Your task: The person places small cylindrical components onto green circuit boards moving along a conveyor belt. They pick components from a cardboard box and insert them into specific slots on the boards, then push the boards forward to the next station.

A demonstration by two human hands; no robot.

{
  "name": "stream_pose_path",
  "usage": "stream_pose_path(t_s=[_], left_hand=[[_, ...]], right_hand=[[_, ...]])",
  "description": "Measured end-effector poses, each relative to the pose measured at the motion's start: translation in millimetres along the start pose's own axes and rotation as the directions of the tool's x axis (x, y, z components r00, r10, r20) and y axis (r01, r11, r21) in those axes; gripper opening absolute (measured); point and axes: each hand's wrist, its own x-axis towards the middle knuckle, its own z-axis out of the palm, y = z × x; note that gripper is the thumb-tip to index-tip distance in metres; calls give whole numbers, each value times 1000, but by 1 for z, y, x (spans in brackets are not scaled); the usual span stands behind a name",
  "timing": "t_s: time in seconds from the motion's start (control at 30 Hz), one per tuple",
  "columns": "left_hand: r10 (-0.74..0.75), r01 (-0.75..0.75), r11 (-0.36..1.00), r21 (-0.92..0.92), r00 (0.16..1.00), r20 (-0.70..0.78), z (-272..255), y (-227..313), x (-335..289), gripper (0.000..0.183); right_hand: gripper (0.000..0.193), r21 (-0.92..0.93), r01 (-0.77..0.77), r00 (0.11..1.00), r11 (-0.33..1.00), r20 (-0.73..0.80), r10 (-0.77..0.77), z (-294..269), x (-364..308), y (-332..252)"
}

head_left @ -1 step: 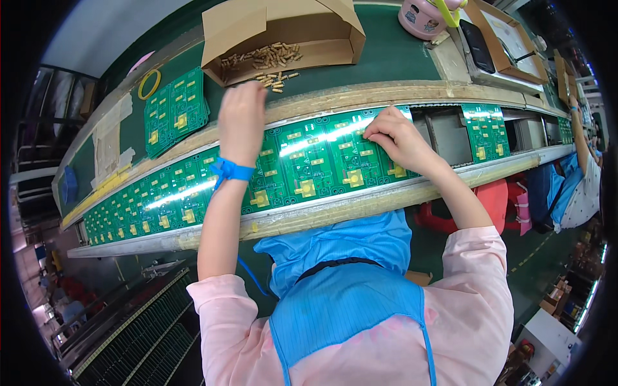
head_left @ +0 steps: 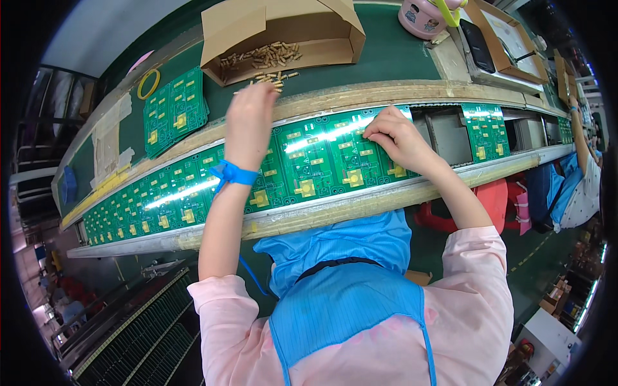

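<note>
My left hand (head_left: 250, 119), with a blue strap on its wrist, reaches over the table edge to loose tan cylindrical parts (head_left: 281, 76) in front of a cardboard box. Its fingertips are at these parts; the fingers are bunched and partly hidden, so what they hold cannot be seen. Over the row of green circuit boards (head_left: 311, 161), my right hand (head_left: 400, 138) is closed in a pinch, thumb against forefinger, at the upper part of one board. Anything between those fingertips is too small to make out.
More cylindrical parts lie in the open cardboard box (head_left: 328, 53). Stacked green boards (head_left: 175, 110) and a yellow tape roll (head_left: 149, 84) are at the left. The rail (head_left: 322, 211) runs along the near side. A pink container (head_left: 421, 18) and a phone (head_left: 477, 46) are at the far right.
My left hand has shifted a little to the right, its fingertips now over the loose parts. My right hand stays in place at the board.
</note>
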Motion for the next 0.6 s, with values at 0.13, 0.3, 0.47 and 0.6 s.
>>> stream_pose_path(t_s=[0.13,0.3,0.47,0.6], left_hand=[[21,46,939,-340,981,192,11,38,-12,14],[-5,159,880,-448,946,325,33,50,-25,13],[0,139,895,-425,950,311,34,54,-27,13],[-18,141,918,-370,949,315,37,50,-28,14]], right_hand=[[6,-10,20,999,1000,-28,-21,4,1,-1],[6,-30,27,998,999,-63,-29,6,0,-1],[7,-180,126,990,975,-43,-136,7,3,-9],[6,-223,106,992,969,-39,-118,12,2,-12]])
